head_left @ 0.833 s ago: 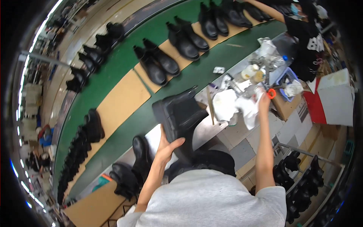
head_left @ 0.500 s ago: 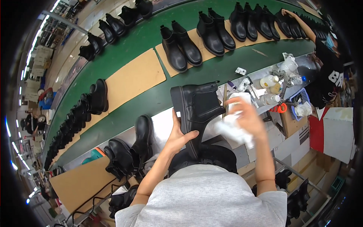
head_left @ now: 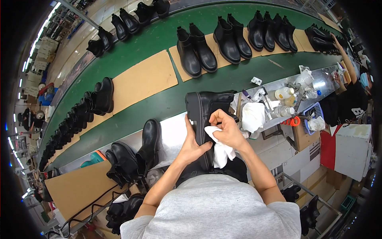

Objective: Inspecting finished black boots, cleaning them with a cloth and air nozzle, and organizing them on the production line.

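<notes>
A black ankle boot [head_left: 205,104] lies on its side in front of my body, its sole toward the left and its shaft opening at the far right. My left hand [head_left: 191,145] is wrapped round the sole edge, thumb over the upper. Pinched in my right hand [head_left: 227,129] is a white cloth [head_left: 223,153], which meets the side of the boot and hangs down from my fingers. The toe is partly hidden behind my hands and the cloth.
Pairs of black boots [head_left: 195,53] stand on tan cardboard [head_left: 139,85] along the green bench [head_left: 155,105]. Boots [head_left: 149,141] stand to my left. Plastic bottles [head_left: 283,94], a white cloth wad [head_left: 253,116] and a blue basket [head_left: 314,115] lie right. Another person [head_left: 348,97] works at far right.
My right hand has come left with the white cloth, from beside the boot onto its side. The boot stays in my left hand. The person at far right has moved their arm.
</notes>
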